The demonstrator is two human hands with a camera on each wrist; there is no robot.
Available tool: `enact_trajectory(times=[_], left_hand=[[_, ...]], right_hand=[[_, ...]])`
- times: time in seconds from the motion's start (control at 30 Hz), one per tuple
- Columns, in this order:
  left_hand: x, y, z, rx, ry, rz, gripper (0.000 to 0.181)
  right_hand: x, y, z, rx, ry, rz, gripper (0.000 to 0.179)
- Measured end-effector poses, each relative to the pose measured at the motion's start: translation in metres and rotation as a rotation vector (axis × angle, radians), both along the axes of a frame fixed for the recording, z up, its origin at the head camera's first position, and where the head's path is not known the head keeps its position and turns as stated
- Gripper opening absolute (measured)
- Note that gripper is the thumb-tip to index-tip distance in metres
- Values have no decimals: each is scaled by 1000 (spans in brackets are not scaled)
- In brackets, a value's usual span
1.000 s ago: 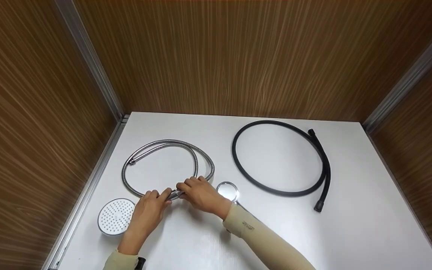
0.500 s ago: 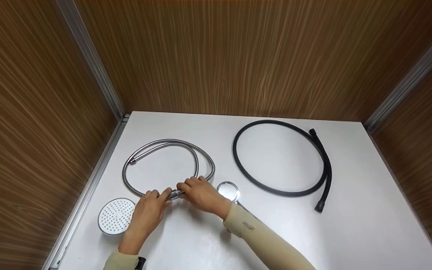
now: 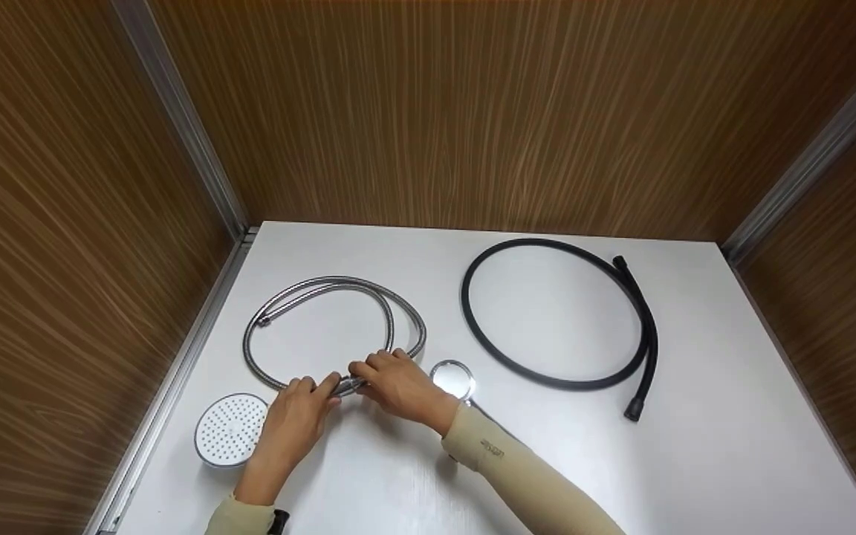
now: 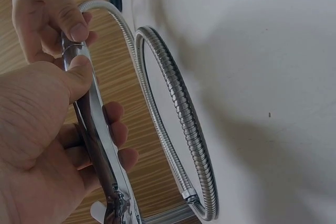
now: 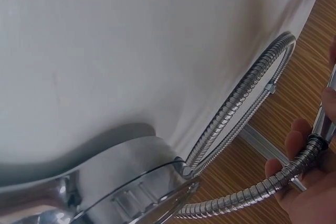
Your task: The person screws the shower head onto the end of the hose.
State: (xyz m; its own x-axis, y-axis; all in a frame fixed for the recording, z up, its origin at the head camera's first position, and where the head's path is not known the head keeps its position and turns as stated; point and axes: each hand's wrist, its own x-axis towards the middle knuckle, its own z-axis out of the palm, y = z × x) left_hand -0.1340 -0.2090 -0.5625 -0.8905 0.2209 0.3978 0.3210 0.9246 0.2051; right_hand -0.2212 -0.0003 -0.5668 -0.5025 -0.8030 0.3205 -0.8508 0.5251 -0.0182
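My left hand (image 3: 296, 420) grips the chrome handle (image 4: 97, 124) of a shower head, its round white nozzle face (image 3: 231, 429) showing to the left of the hand. With thumb and fingers, my right hand (image 3: 402, 386) pinches the end fitting of a metal shower hose (image 4: 181, 98), right at the end of that handle. In the left wrist view, handle and fitting lie in one line. From the right hand the ribbed hose (image 5: 244, 195) curves away, and its loop lies on the table behind both hands. The hose's other end (image 3: 264, 321) lies inside the loop.
A second, smaller chrome shower head (image 3: 452, 380) lies beside the right wrist, its handle partly under the forearm. To the right, a black hose (image 3: 647, 349) lies in a large loop. Wood-grain panels (image 3: 428, 111) stand behind and on both sides of the white table (image 3: 725, 357).
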Motion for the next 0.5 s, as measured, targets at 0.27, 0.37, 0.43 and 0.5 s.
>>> enact_trajectory(times=[0.27,0.37,0.43,0.5], left_hand=[[0,0,-1,-5,-22,6,34],[-1,0,-1,-4,-6,3,35],[-1,0,-1,-4,6,-3,35],[-1,0,-2,-3,15,-6,35]], right_hand=[[0,0,0,17,-9,-7,29],[0,-1,1,19,-10,-10,29],[0,-1,1,21,-13,-11,29],[0,-1,1,26,-19,-11,29]])
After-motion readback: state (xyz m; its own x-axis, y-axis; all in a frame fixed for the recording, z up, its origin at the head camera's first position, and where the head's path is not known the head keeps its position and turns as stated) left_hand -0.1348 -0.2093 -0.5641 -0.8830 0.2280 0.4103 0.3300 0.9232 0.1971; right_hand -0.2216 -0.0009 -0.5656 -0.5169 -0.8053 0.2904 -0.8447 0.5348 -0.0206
